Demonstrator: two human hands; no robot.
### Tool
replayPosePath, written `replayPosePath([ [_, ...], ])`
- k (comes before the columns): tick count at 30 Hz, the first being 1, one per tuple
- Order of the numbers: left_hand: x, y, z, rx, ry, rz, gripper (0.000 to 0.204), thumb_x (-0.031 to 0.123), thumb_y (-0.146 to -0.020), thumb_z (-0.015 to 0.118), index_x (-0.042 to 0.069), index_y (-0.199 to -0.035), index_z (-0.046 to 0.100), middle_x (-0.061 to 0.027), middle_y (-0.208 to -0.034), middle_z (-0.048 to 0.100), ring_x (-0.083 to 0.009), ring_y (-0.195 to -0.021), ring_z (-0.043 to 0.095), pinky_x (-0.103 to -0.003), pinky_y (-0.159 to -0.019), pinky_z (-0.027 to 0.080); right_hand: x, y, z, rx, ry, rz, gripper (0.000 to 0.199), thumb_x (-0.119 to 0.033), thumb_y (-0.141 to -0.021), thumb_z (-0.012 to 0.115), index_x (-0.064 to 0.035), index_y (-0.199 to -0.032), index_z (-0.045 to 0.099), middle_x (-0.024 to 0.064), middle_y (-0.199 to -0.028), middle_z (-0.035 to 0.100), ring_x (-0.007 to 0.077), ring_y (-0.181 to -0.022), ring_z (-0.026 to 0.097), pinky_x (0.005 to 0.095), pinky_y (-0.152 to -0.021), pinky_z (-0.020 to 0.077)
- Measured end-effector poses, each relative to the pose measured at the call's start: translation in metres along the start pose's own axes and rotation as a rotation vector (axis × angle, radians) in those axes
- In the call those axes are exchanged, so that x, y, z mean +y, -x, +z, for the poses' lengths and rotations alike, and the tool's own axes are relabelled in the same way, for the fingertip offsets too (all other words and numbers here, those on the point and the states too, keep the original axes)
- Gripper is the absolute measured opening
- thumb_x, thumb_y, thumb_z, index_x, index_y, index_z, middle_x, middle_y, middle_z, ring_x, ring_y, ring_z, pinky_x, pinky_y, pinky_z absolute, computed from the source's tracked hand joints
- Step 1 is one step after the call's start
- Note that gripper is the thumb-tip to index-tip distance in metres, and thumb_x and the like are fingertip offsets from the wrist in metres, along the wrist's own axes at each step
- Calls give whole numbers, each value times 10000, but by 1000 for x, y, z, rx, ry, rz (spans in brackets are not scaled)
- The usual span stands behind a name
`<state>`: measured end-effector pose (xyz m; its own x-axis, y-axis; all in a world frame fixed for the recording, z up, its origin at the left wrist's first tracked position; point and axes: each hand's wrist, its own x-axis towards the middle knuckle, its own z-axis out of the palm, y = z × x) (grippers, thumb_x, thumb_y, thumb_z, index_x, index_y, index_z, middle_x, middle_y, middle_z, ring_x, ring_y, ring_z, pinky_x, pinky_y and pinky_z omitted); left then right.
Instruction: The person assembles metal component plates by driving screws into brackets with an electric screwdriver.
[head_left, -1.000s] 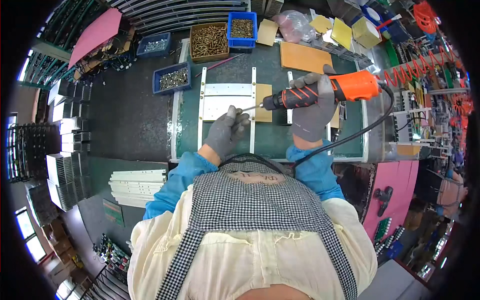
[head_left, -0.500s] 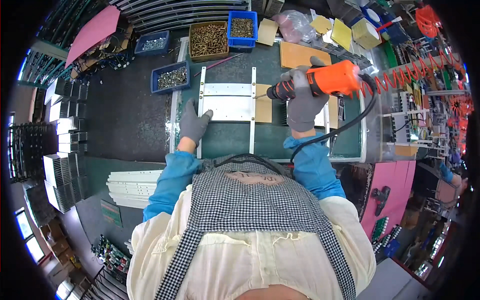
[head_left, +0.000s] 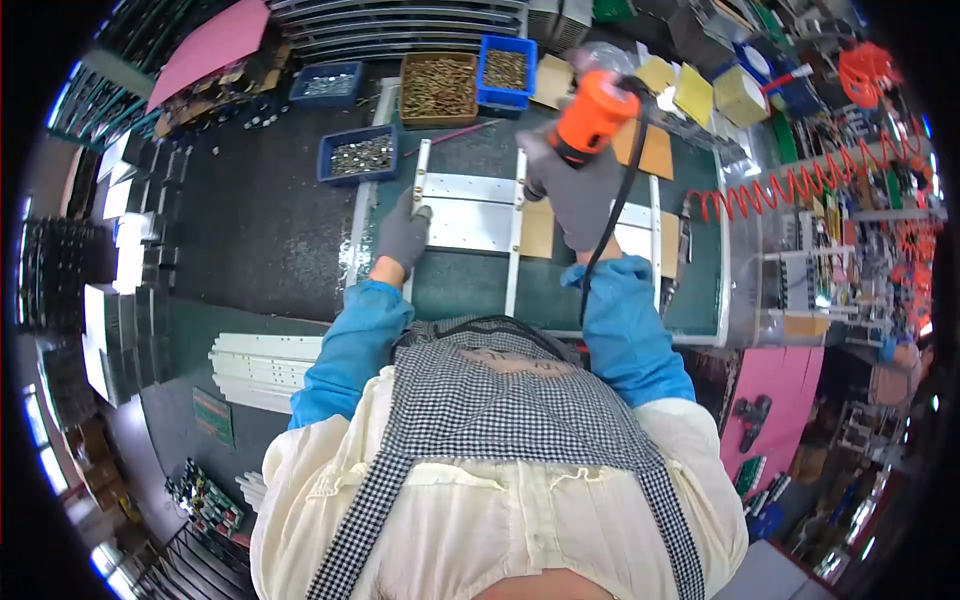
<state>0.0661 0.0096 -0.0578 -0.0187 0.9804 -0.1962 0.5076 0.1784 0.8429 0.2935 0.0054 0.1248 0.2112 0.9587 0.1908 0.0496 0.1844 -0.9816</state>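
Swung upright, the electric screwdriver (head_left: 594,116) in the clenched right hand (head_left: 577,198) suggests fastening; left hand (head_left: 401,240), loosely clasping rail (head_left: 422,165), should steady it.

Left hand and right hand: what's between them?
In the head view, white panels and a slim rail lie between the left hand and right hand.

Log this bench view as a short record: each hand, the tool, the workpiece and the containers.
left hand: gloved, at the left rail; grip unclear
right hand: gloved, around the power driver
tool: orange and black, nose near the middle rail; bit tip unclear
workpiece: white panels between those rails
containers: blue bins and a brown box, holding small metal parts
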Motion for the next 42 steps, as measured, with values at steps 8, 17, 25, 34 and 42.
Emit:
replayPosePath([
  [8,15,8,-11,-45,-68,-67,580,299,-935,575,53,-1440,430,-246,-1238,627,-407,-1159,590,-412,-968,457,0,0,-1,-143,-80,113,191,-41,-794,758,-22,-899,601,14,-722,604,82,-581,562,235,-516,459],
  [17,46,-29,-28,128,-150,218,616,294,-864,707,19,-1370,486,-209,-1276,613,-341,-1152,609,-390,-967,471,10,-3,-11,-92,-182,121,541,-14,-791,740,-2,-1274,495,19,-804,621,85,-623,571,238,-543,478],
  [25,89,-196,-21,-4,-687,352,608,375,-781,756,131,-1307,573,-188,-1234,638,-381,-1160,595,-428,-981,477,14,-1,-20,-88,192,11,717,-231,-763,824,-104,-1366,457,35,-1046,572,140,-905,562,314,-811,509],
  [34,71,-264,-3,-139,-990,192,317,265,-829,653,82,-1076,729,-186,-1112,695,-367,-1058,652,-423,-930,504,8,7,-20,20,65,-47,471,-199,-834,770,-90,-1212,510,3,-962,568,101,-855,535,285,-792,479],
  [42,73,-246,0,-40,-1014,146,541,355,-733,762,60,-1173,655,-247,-1128,674,-371,-1084,645,-410,-941,512,15,8,-16,92,-7,-76,387,-209,-809,787,-74,-1081,549,16,-884,579,127,-823,551,304,-775,487],
])
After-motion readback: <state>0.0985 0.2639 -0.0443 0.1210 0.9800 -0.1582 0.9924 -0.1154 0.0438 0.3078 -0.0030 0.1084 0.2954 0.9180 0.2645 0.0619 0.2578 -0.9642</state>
